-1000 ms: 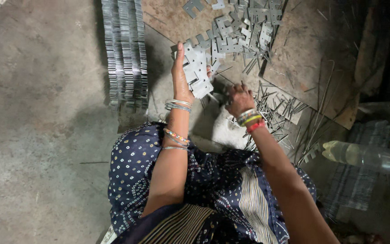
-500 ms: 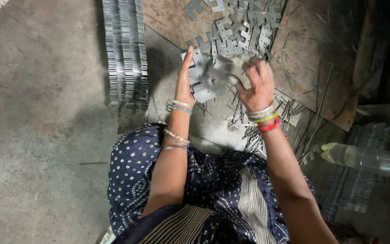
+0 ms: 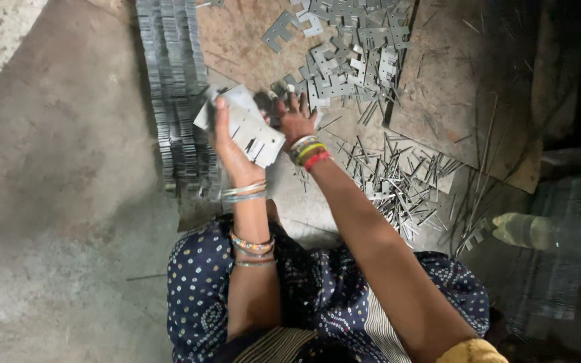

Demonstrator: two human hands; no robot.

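The left hand (image 3: 231, 144) is gripping a fanned stack of thin, notched metal plates (image 3: 250, 128); the right hand (image 3: 295, 119), fingers spread wide, is touching its two o'clock edge, loose plates (image 3: 344, 60) lying beyond.

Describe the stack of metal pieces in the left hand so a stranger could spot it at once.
Start from the long rows of stacked plates lying on the floor at the upper left. Just to their right, the left hand holds up a stack of thin grey stamped sheets. Unlike the loose pieces scattered flat on the board beyond, this bundle is lifted off the ground and fanned.
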